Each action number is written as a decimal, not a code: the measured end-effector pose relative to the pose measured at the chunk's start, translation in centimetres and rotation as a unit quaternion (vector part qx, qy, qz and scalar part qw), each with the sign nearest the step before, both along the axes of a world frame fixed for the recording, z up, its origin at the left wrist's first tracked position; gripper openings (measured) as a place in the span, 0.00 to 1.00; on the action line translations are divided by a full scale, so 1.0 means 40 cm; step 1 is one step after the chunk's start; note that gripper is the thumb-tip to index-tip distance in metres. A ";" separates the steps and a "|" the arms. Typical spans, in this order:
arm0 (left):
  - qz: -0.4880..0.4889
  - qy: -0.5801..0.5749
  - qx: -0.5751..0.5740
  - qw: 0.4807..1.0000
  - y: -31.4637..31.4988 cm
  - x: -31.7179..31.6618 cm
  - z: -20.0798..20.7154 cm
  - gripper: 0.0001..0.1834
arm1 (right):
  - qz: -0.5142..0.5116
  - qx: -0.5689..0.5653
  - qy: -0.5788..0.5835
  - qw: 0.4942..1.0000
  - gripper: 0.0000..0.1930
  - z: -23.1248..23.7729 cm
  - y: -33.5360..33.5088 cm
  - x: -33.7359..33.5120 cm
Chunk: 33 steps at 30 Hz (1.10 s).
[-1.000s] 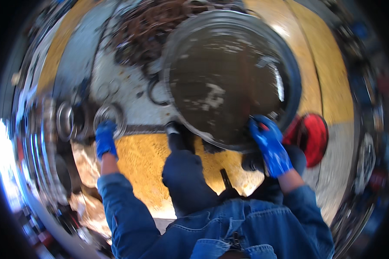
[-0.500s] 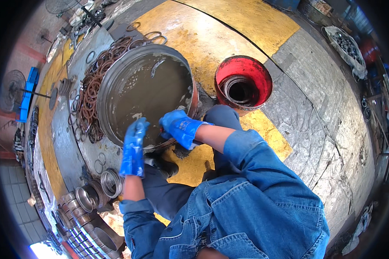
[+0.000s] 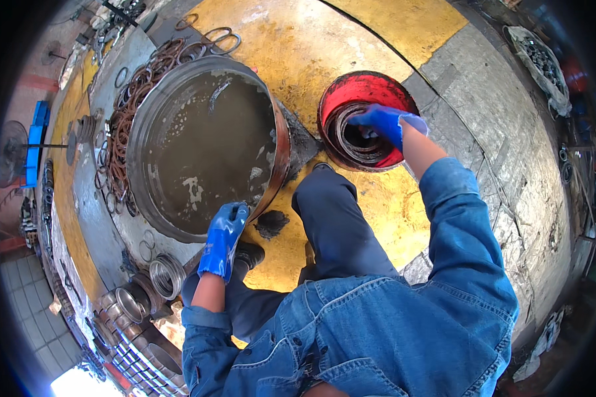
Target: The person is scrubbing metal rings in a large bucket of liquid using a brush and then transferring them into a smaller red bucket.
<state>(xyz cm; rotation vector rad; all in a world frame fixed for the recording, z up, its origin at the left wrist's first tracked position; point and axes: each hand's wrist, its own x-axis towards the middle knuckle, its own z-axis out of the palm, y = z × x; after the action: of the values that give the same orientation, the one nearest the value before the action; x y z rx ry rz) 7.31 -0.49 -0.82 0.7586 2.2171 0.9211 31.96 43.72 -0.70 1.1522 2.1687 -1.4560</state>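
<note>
Both my hands wear blue rubber gloves. My left hand point(image 3: 226, 228) is closed at the near rim of a wide metal tub point(image 3: 281, 149), fingers curled together; what they hold, if anything, is hidden. Murky grey-brown liquid point(image 3: 212, 145) fills the tub, with pale foam patches on it. My right hand point(image 3: 383, 123) reaches into a red bucket point(image 3: 361, 86), its fingers curled at the nested metal rings point(image 3: 341, 135) inside. It appears to grip a ring there, though the fingertips are partly hidden.
Rusty rings point(image 3: 120, 129) lie heaped along the tub's left side. Stacked metal rings point(image 3: 167, 276) and cylindrical parts point(image 3: 131, 304) stand at lower left. A pale sack of small dark parts point(image 3: 542, 63) lies at far right. My knee point(image 3: 331, 205) is between tub and bucket.
My right hand has moved from the tub's near edge across to the right, into the red bucket. My left hand has drawn back from over the liquid to the near rim.
</note>
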 end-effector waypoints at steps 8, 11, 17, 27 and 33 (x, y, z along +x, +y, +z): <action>0.024 -0.004 -0.104 0.994 -0.002 0.009 0.026 0.21 | -0.022 0.003 -0.239 0.971 0.34 -0.261 -0.029 -0.150; 0.078 -0.058 -0.123 0.988 0.047 0.033 0.093 0.22 | -0.108 -0.072 -0.122 0.984 0.33 -0.339 -0.059 -0.173; 0.028 -0.008 -0.156 0.987 0.038 0.009 0.055 0.23 | -0.190 -0.158 -0.070 0.966 0.26 -0.478 -0.025 -0.196; 0.039 0.031 -0.107 0.993 -0.027 0.008 -0.009 0.21 | -0.180 -0.166 0.096 0.965 0.17 -0.167 -0.016 -0.015; 0.007 0.031 -0.082 0.996 0.005 -0.001 -0.010 0.23 | -0.375 -0.258 0.210 0.865 0.15 -0.147 0.086 0.152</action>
<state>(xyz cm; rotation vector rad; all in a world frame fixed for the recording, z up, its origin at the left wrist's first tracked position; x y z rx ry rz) 7.28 -0.31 -1.22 0.7040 2.3227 0.7206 38.04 47.15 -6.60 1.6521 1.3650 -2.6177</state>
